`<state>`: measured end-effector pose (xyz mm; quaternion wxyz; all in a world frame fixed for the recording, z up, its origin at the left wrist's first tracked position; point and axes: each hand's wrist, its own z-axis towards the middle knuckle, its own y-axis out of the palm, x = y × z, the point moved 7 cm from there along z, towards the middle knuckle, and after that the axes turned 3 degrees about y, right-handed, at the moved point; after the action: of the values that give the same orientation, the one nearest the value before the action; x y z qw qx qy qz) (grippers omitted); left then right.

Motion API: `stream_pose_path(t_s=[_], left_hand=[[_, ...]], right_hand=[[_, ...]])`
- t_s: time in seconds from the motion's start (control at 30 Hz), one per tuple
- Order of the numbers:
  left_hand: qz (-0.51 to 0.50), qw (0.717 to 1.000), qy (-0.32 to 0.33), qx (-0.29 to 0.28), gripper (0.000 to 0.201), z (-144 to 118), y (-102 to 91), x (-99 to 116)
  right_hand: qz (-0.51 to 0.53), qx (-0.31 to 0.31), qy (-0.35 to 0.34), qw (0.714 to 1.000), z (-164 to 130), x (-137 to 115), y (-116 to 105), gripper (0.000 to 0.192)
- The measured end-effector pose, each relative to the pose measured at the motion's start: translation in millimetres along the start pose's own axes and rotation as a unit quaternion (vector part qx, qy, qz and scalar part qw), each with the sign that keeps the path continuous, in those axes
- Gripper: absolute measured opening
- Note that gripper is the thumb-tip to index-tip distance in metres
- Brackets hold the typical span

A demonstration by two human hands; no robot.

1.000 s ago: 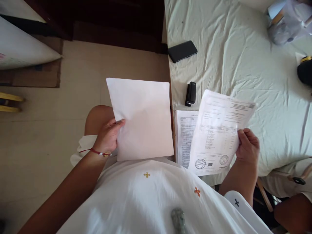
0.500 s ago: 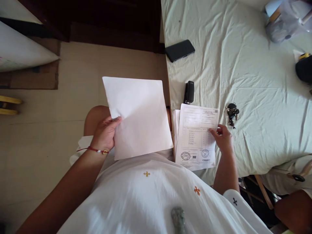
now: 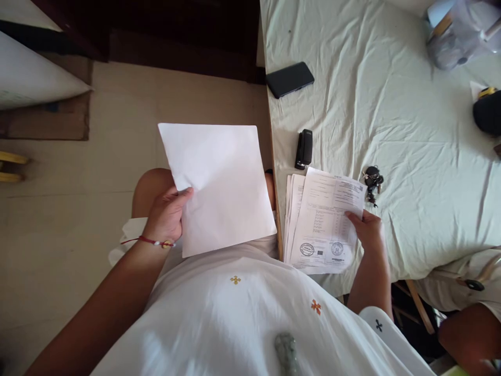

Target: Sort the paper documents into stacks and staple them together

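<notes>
My left hand [image 3: 167,213] grips a blank white sheet of paper [image 3: 225,183] by its left edge, thumb on top, holding it over my lap. My right hand [image 3: 368,227] pinches the right edge of a printed sheet [image 3: 329,209] that bears two round stamps. Beneath and to the left of that sheet, more papers [image 3: 293,201] lie in a fanned stack at the table's edge. A black stapler [image 3: 304,149] rests just above the stack. Close to my right hand, a bunch of keys [image 3: 373,183] lies on the cloth.
A pale cloth covers the table [image 3: 422,141], its edge running along my right side. On it are a black phone [image 3: 290,80], a plastic bag [image 3: 462,39] and a dark pouch [image 3: 487,112]. Another person's arm [image 3: 472,334] shows at the lower right.
My right hand has shifted to the right, drawing the printed sheet with it and baring more of the papers under it. The blank sheet has moved slightly left with my left hand.
</notes>
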<state>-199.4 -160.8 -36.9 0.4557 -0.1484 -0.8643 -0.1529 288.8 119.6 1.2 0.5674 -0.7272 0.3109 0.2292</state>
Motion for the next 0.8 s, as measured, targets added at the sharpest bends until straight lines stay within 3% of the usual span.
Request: stream_pose_path(t_s=[0.27, 0.4, 0.6, 0.73, 0.8], left_hand=[[0.001, 1.0, 0.006, -0.007, 0.053, -1, 3.8, 2], [0.003, 1.0, 0.013, 0.001, 0.051, -1, -0.7, 3], [0.003, 1.0, 0.011, 0.001, 0.052, -1, -2.5, 0], [0.002, 1.0, 0.01, -0.002, 0.052, -1, 0.2, 1], [0.003, 1.0, 0.01, -0.001, 0.052, -2, 1.6, 2]], right_hand=[[-0.084, -0.025, -0.089, 0.992, -9, -26, 9, 0.03], [-0.143, 0.03, -0.183, 0.972, -12, -47, 3, 0.032], [-0.128, 0.05, -0.162, 0.977, -12, -47, 0, 0.027], [-0.124, 0.077, -0.2, 0.969, -16, -50, -5, 0.024], [-0.103, 0.087, -0.176, 0.975, -16, -44, -11, 0.025]])
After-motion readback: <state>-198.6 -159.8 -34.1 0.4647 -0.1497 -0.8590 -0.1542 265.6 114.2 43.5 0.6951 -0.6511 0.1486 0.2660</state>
